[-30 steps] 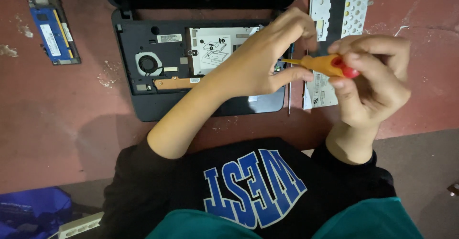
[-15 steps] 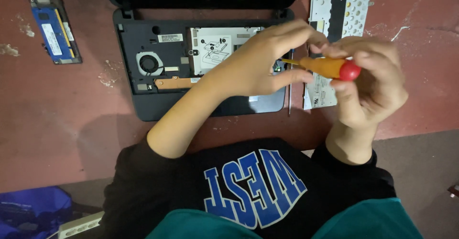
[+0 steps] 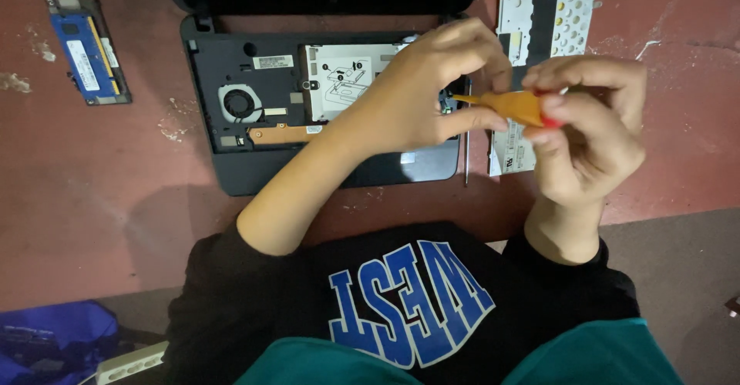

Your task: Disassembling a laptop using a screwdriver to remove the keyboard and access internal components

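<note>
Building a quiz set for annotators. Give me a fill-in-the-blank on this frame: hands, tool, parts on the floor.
1. Both hands hold an orange-handled ____.
2. The round cooling fan sits in the ____ half of the opened black laptop base.
3. The blue memory module lies to the ____ of the laptop base.
4. The left hand and right hand meet at the laptop base's ____ edge.

Missing words: screwdriver; left; left; right

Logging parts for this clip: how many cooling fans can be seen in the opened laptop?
1. The cooling fan sits in the left part of the opened laptop base, beside the metal drive cover. The left hand covers the right part, so another may be hidden.
</note>
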